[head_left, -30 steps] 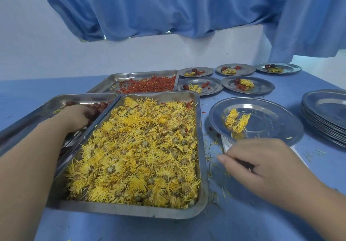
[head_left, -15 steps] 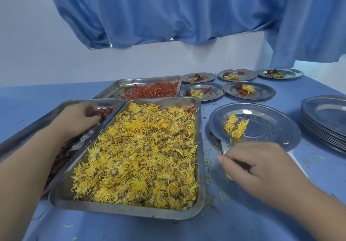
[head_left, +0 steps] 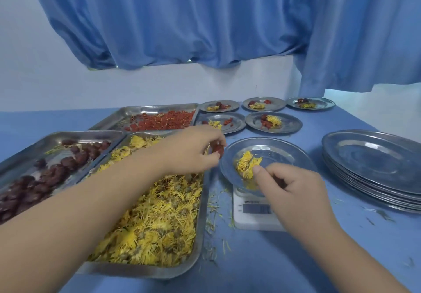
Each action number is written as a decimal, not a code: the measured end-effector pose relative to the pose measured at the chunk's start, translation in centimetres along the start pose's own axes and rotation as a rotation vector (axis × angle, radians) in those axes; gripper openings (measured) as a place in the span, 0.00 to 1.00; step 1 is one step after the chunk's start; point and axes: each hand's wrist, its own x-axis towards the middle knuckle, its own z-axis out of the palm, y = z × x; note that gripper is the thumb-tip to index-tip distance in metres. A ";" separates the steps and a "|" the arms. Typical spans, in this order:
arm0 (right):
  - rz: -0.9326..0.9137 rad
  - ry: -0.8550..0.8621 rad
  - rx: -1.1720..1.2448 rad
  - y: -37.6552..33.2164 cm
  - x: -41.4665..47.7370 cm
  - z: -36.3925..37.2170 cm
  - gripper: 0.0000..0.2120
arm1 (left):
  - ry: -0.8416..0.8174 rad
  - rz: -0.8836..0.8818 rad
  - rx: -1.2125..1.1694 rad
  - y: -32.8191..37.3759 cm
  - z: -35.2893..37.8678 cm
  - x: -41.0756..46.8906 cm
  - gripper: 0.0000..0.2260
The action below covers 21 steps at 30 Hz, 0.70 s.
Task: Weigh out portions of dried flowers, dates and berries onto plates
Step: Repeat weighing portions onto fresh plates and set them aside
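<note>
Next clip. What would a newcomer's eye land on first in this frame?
The big tray of yellow dried flowers fills the near left. Right of it, the left hand pinches a dark red date at the rim of the plate on the white scale, while the right hand curls beside the small flower pile on it. A stack of empty plates sits far right.

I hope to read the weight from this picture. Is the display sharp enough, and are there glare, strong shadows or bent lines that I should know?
Head view: the scale display is a blurred grey band, unreadable; light is even, shadows faint, only soft sheen on the stack of plates; the wide lens bows the flower tray; the date in the left hand looks soft.
</note>
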 end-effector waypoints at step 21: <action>-0.126 0.036 0.001 -1.1 8.8 -1.2 0.23 | 0.042 -0.172 0.197 -9.6 -2.6 4.5 0.10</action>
